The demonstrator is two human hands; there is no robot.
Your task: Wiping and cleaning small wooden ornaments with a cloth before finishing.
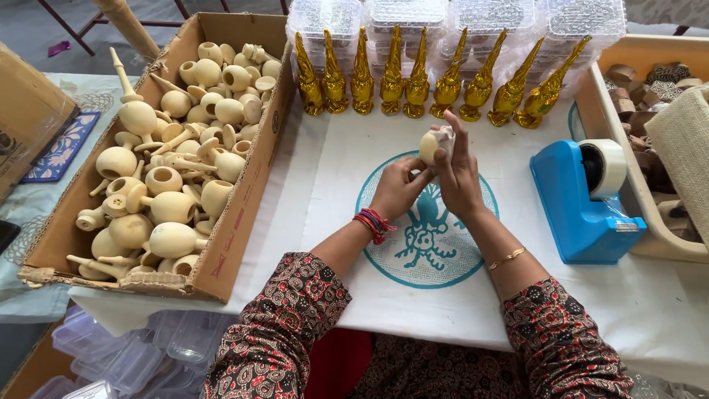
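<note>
Patterned sleeves (295, 325) fill the lower frame. Left hand (399, 188) and right hand (458, 174) both grasp a pale rounded wooden piece (430, 144) at centre, above the white cloth (332, 170); brown cardboard box (244, 214) at left.

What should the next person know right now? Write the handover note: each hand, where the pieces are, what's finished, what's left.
Left hand: grip on the lower side of a pale wooden piece, held above the white cloth.
Right hand: fingers pressing a bit of white material against the same piece.
Done: nine gold figures stand in a row at the back, in front of clear plastic boxes.
Left: a cardboard box on the left, full of bare wooden pieces.
Blue tape dispenser sits to the right, untouched.
</note>
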